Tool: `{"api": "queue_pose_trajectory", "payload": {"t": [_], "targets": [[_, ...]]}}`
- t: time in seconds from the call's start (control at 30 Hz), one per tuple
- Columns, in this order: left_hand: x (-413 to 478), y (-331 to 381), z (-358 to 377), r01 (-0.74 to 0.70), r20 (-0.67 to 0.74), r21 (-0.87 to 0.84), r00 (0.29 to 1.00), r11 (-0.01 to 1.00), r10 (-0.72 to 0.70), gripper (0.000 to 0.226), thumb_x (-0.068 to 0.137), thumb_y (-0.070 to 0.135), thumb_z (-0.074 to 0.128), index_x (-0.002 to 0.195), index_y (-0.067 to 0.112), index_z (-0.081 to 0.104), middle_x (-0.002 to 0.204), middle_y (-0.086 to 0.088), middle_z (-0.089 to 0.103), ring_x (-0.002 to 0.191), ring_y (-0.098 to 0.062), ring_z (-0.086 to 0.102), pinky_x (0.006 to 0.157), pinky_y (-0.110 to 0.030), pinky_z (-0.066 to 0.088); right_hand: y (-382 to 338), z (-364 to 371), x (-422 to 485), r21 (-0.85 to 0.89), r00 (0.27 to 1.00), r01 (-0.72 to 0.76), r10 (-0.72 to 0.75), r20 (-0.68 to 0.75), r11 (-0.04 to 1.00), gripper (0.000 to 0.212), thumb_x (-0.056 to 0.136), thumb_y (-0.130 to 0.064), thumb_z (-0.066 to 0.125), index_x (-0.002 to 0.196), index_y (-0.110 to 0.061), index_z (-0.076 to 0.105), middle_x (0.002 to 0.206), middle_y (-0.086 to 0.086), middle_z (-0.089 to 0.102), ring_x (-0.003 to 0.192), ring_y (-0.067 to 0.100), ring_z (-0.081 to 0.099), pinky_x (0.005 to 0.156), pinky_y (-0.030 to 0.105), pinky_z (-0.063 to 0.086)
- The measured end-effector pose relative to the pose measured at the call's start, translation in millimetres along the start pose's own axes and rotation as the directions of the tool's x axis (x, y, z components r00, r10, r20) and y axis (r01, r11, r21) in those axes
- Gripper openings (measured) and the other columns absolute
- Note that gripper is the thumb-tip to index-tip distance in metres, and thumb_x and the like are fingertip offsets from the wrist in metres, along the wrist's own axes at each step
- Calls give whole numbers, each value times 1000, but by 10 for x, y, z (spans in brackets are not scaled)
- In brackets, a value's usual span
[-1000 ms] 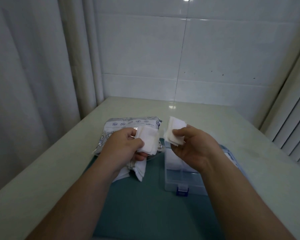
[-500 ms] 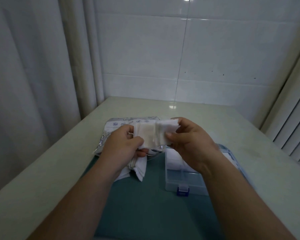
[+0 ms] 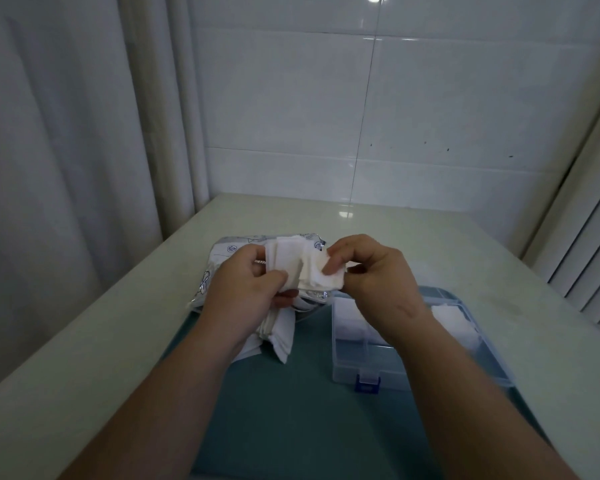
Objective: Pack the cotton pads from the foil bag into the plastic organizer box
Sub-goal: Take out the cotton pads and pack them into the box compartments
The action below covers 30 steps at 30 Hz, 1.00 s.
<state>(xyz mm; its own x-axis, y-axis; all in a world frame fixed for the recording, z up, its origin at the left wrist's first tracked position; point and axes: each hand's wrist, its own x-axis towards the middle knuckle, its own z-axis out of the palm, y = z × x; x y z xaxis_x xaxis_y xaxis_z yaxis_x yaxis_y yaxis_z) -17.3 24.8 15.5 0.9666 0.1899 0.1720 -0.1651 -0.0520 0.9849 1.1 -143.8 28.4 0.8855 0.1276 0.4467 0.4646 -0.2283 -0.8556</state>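
Observation:
Both hands hold one stack of white square cotton pads (image 3: pixel 300 266) above the table. My left hand (image 3: pixel 248 289) grips the stack's left side with its thumb across the front. My right hand (image 3: pixel 371 271) pinches the right side with thumb and fingertips. Behind the hands lies the silver printed foil bag (image 3: pixel 226 251), mostly hidden. More loose cotton pads (image 3: pixel 279 332) lie under my left wrist. The clear plastic organizer box (image 3: pixel 352 362) with a blue latch stands open below my right forearm, with white pads in its compartments.
A teal mat (image 3: pixel 291 410) covers the near part of the pale table (image 3: pixel 361 223). The box's open lid (image 3: pixel 465 317) lies to the right. A curtain hangs at the left, a tiled wall stands behind, and a ribbed panel runs along the right edge.
My right hand, which held its own few pads apart from the left, has moved left and joined them with the left hand's stack. Both hands now hold the combined stack.

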Motion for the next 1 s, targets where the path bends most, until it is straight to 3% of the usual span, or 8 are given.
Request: {"api": "queue_pose_trajectory", "payload": {"t": [0.07, 0.13, 0.27, 0.33, 0.47, 0.63, 0.87, 1.0], "targets": [[-5, 8, -1, -5, 2, 13, 1000, 1000, 5, 17, 90, -3, 57, 102, 7, 62, 85, -7, 73, 68, -20, 73, 60, -29, 60, -6, 11, -13, -60, 1000, 16, -18, -21, 998, 50, 71, 20, 65, 63, -30, 65, 84, -9, 66, 71, -4, 58, 66, 19, 48], [-17, 18, 1, -10, 0, 24, 1000, 1000, 10, 19, 90, -3, 57, 105, 7, 61, 88, -8, 73, 68, -21, 73, 61, -30, 60, -14, 21, -21, -146, 996, 67, -75, -50, 987, 49, 72, 17, 63, 67, -31, 62, 85, -9, 65, 75, -6, 56, 67, 8, 41], [-22, 18, -14, -42, -18, 50, 999, 998, 43, 45, 86, -5, 53, 117, 28, 48, 83, -11, 71, 60, -27, 71, 55, -34, 56, 74, 48, -6, -407, 963, 228, -267, -43, 885, 51, 70, 13, 67, 67, -37, 59, 89, -13, 61, 91, 11, 55, 77, 13, 39], [-22, 26, -24, -72, 15, 113, 997, 991, 71, 42, 86, -5, 49, 107, 32, 51, 77, -11, 69, 55, -25, 67, 52, -33, 53, 112, 66, 2, -477, 940, 281, -339, -39, 833, 41, 68, 12, 70, 69, -29, 65, 89, -14, 61, 90, 12, 52, 78, 14, 38], [-30, 19, -15, -73, 46, 171, 997, 983, 66, 27, 91, -1, 44, 79, 14, 63, 55, -2, 61, 49, -16, 60, 46, -25, 47, 125, 65, -2, -427, 934, 302, -354, -45, 852, 35, 67, 15, 68, 69, -21, 67, 89, -9, 62, 81, 7, 54, 69, 19, 46], [6, 6, -46, -39, 48, 114, 998, 993, 34, 37, 90, -4, 42, 68, 17, 63, 54, 0, 59, 50, -16, 59, 46, -25, 47, 127, 85, 11, -386, 913, 340, -400, -84, 857, 35, 68, 19, 63, 71, -15, 70, 89, -3, 65, 83, 5, 58, 69, 13, 46], [15, -3, -50, 64, 117, 35, 991, 997, -68, 41, 87, -15, 37, 66, 8, 63, 54, 2, 60, 47, -14, 58, 44, -23, 48, 138, 78, 28, -356, 921, 317, -374, -104, 879, 40, 68, 19, 61, 70, -20, 69, 88, -3, 66, 83, 5, 60, 69, 7, 43], [10, 0, -47, 32, 107, 44, 994, 999, -37, 33, 90, -8, 44, 76, 8, 69, 58, 2, 64, 51, -13, 58, 48, -24, 49, 153, 70, 29, -333, 923, 320, -371, -104, 887, 40, 68, 19, 62, 69, -20, 69, 87, -4, 65, 85, 5, 60, 68, 11, 46]]}}
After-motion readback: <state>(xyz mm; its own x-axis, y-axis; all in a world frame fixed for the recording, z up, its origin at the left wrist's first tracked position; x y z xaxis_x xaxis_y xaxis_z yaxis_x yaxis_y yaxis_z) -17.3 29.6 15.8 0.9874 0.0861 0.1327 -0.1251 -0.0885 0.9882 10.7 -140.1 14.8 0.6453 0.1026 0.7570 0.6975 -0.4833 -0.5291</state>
